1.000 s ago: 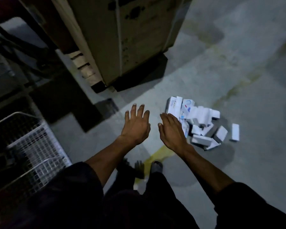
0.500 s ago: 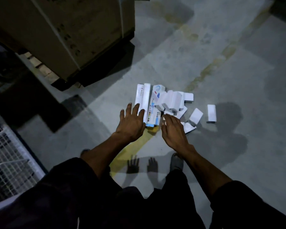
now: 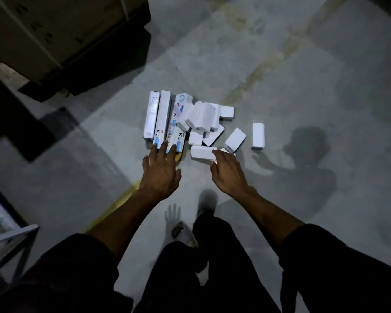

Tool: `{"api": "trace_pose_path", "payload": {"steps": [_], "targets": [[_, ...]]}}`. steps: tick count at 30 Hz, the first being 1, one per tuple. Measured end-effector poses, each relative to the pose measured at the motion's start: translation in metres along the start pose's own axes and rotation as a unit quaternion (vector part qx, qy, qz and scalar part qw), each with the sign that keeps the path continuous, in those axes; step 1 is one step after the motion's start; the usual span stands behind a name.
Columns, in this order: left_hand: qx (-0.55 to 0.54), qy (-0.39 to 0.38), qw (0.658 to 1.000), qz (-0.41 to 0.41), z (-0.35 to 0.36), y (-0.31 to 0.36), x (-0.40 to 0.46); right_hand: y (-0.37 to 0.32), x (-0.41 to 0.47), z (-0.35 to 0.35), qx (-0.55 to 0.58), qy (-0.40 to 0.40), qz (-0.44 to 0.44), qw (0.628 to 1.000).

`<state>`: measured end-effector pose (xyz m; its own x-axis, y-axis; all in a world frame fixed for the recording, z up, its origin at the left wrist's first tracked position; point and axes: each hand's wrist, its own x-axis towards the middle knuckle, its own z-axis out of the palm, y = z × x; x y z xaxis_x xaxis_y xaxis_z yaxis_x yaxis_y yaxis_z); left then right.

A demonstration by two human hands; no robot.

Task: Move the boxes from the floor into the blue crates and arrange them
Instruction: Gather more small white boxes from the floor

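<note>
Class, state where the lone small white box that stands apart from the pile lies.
In the head view, the lone box lies on the floor right of the pile.

A big cardboard carton [image 3: 61, 30] sits on a pallet [image 3: 7, 71] at upper left. A wire cage [image 3: 2, 224] stands at left. Yellow line [image 3: 113, 208] crosses the floor [image 3: 303, 98].

Pile of boxes [image 3: 190, 123] lies on floor [image 3: 280, 86], ahead of the person. 3 long boxes [image 3: 160, 118] lie side by side at pile's left; small boxes [image 3: 203, 118] heaped to their right. 1 lone box [image 3: 258, 135] sits apart, right of pile. Left hand [image 3: 159, 171] at near end of long boxes; right hand [image 3: 228, 172] at nearest small box [image 3: 202, 152]. Large carton [image 3: 54, 30] behind pile, far left. Wire rack [image 3: 2, 222] at near left.
</note>
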<state>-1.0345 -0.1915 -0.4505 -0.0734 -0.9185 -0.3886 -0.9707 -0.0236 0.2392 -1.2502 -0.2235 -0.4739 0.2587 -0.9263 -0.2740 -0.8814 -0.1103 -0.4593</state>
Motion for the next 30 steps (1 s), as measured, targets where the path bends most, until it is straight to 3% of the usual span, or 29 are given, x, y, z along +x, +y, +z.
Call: {"api": "trace_pose_path", "payload": {"steps": [4,11,13,19,23,26,30], "targets": [[-0.012,-0.005,1.0,-0.013,0.07,-0.003,0.017,0.038,0.015,0.049,-0.022,-0.011,-0.021,0.999],[-0.049,-0.035,0.997,-0.04,0.225,0.0,0.103,0.131,0.084,0.184,-0.044,-0.118,-0.026,0.992],[-0.043,-0.058,0.997,-0.034,0.269,0.003,0.132,0.16,0.109,0.219,-0.064,-0.114,-0.019,0.991],[-0.039,-0.1,0.993,-0.044,0.429,-0.003,0.217,0.255,0.197,0.336,-0.175,-0.071,-0.105,0.976],[-0.003,-0.079,0.996,-0.039,0.48,-0.024,0.254,0.285,0.232,0.377,-0.231,-0.044,-0.106,0.966],[-0.003,-0.082,0.996,-0.047,0.498,-0.04,0.27,0.294,0.244,0.396,-0.264,-0.059,-0.057,0.961],[-0.148,-0.093,0.979,-0.103,0.499,-0.03,0.277,0.286,0.238,0.408,-0.231,-0.033,-0.015,0.972]]}}
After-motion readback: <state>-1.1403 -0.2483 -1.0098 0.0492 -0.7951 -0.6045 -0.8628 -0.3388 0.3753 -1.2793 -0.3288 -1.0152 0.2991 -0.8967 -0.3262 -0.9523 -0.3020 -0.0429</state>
